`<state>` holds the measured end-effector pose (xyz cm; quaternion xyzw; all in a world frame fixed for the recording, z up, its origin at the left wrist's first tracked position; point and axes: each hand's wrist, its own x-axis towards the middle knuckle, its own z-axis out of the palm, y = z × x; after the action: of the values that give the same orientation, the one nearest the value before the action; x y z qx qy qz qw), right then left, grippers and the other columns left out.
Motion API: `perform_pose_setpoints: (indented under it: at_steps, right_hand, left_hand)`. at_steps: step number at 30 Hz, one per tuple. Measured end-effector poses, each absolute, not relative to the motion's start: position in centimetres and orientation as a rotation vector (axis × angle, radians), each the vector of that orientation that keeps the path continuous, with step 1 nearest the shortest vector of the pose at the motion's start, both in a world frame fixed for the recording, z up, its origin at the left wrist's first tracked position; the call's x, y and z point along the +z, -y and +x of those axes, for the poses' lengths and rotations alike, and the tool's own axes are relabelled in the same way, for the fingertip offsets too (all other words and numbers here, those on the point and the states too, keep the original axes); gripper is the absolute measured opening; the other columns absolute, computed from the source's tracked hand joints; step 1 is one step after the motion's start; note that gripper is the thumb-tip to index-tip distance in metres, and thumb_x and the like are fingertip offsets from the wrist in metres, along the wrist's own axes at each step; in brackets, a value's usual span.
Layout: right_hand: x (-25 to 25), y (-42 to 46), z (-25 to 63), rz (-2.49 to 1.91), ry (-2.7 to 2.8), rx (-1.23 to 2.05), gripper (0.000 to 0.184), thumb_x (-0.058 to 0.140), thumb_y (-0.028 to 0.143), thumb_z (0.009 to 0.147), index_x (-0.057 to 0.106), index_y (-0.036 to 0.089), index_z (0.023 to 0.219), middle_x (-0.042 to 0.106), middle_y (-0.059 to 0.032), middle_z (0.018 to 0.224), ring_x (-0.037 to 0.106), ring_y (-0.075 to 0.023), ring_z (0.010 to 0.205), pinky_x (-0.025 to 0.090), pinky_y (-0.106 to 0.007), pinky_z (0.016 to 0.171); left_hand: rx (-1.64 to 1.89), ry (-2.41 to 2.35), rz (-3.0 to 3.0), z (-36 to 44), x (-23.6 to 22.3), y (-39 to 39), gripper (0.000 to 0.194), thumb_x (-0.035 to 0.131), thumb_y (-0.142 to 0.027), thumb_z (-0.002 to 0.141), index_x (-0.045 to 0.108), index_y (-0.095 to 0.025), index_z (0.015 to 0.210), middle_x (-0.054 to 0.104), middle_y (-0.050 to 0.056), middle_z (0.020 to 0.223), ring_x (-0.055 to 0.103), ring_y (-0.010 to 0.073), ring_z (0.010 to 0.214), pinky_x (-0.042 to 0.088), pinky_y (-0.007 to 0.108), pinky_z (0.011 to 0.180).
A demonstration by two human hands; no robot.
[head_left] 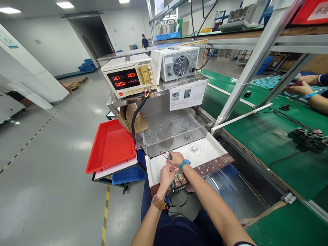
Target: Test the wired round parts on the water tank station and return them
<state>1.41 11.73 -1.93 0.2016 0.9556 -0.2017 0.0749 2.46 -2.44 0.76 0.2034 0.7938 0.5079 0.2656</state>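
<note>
My right hand, with a blue wrist band, is closed on a small green circuit board, mostly covered by the fingers. A thin red wire loops out from beside the board. My left hand, wearing a watch on a brown strap, pinches the red wire just below the board. Both hands are over the front of a white tray edged by a brown strip with several metal studs. Close to the left fingertips, a green clip and a black cable hang at the strip.
Beyond the tray stand a power supply with red digits and a grey fan unit. A red bin lies at left. On the right, a green conveyor carries wired parts, with a co-worker's hands beyond a metal post.
</note>
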Motion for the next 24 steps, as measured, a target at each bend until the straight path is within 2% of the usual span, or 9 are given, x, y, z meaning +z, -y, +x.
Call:
perform_pose_setpoints:
  at_steps: [24]
  right_hand:
    - [-2.68, -11.87, 1.25, 0.600, -2.891, -0.581, 0.046, 0.061, 0.053, 0.082, 0.059, 0.020, 0.115, 0.071, -0.0088, 0.098, 0.065, -0.0245, 0.093, 0.039, -0.028, 0.072]
  left_hand:
    - [1.384, -2.150, 0.552, 2.47, 0.14, 2.39, 0.020, 0.065, -0.036, 0.069, 0.054, -0.020, 0.062, 0.059, -0.003, 0.053, 0.051, 0.0120, 0.050, 0.033, 0.023, 0.053]
